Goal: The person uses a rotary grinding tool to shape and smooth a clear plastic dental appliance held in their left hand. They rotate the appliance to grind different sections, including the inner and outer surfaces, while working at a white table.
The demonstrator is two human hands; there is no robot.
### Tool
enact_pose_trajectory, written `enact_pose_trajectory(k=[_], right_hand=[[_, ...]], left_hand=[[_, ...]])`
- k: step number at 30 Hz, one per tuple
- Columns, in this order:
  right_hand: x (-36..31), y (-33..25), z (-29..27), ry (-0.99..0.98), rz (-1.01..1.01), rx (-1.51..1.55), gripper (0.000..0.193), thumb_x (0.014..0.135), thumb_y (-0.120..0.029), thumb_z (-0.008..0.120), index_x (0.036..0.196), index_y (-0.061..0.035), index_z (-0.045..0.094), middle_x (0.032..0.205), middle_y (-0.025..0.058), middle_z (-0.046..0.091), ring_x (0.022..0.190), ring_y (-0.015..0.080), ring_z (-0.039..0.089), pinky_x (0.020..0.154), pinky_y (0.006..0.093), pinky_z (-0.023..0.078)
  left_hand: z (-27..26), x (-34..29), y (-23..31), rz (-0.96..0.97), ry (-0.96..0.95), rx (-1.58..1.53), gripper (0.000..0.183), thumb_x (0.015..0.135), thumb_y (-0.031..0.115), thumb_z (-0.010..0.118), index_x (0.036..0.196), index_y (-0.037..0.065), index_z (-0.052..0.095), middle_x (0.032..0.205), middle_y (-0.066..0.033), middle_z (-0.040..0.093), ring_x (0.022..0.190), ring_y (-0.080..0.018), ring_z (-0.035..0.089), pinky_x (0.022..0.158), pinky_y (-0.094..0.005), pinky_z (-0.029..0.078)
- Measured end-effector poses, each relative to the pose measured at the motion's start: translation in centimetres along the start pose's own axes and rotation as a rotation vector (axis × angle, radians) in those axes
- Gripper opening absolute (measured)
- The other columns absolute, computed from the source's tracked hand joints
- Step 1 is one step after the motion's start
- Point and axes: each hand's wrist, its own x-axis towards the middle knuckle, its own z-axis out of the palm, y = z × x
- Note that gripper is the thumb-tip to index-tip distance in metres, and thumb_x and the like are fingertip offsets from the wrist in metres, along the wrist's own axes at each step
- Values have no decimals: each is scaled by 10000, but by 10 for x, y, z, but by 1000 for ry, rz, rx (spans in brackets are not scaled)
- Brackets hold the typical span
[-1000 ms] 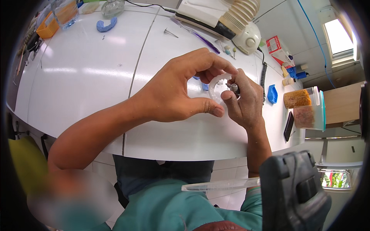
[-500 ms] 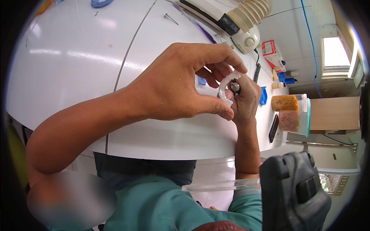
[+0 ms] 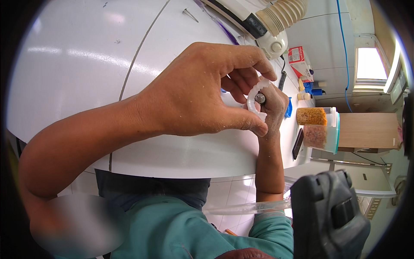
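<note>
- The left hand (image 3: 196,97) is up over the counter (image 3: 194,157), in the middle of the scene. Its thumb and pointing finger make a big round shape, like the letter C.
- A white curved piece (image 3: 251,102) sits in the gap of that C. Its far end is by the tip of the pointing finger, and its near end is by the thumb tip. The left grip is closed on these two ends.
- The white piece bends out to the left, and its open side looks to the right.
- The right hand (image 3: 275,102) is just right of the white piece and partly behind it. Its grip is around a round silver tool (image 3: 260,98), but most of its fingers are hidden.
- The round end of the tool is inside the bend of the white piece. I cannot tell if the two touch.
- A blue piece (image 3: 288,108) is on the counter, just right of the right hand.
- More to the right are a tub of orange stuff (image 3: 311,116) and a flat black thing (image 3: 297,143).
- On the far side are a purple stick (image 3: 227,33), a small metal pin (image 3: 190,15) and a fat ribbed hose (image 3: 283,17).
</note>
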Motion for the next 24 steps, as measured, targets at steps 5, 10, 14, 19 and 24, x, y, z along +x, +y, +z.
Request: enact_pose_trajectory(k=[5,10,14,19,24], right_hand=[[1,-3,-1,1,18,26,565,915,-589,729,758,-66,583,664,53,584,556,176,592,496,307,430],[-1,-1,1,1,18,11,648,913,-688,678,764,-63,595,669,62,598,563,179,614,489,308,437],[-2,1,2,8,17,38,674,908,-722,660,766,-66,603,672,65,604,572,178,627,489,305,445],[-1,-1,1,6,18,39,669,898,-726,670,768,-72,614,677,64,610,579,175,636,495,304,452],[-1,-1,1,-13,38,27,668,886,-735,677,795,-73,649,681,60,619,588,171,645,503,298,455]], left_hand=[[1,-1,-1,49,19,3,643,706,183,981,1256,62,672,1056,-68,651,923,-137,672,849,-287,610],[1,-1,-3,100,26,32,646,695,200,988,1244,64,676,1065,-68,636,922,-132,673,843,-282,610],[1,-1,-3,103,20,40,641,695,206,988,1238,67,677,1053,-64,637,918,-131,672,842,-280,611],[1,-1,-4,113,22,40,641,693,216,990,1234,68,679,1051,-64,639,917,-132,674,842,-282,612],[2,-1,-4,129,25,52,640,689,223,992,1227,66,681,1053,-64,641,919,-135,677,845,-283,613]])
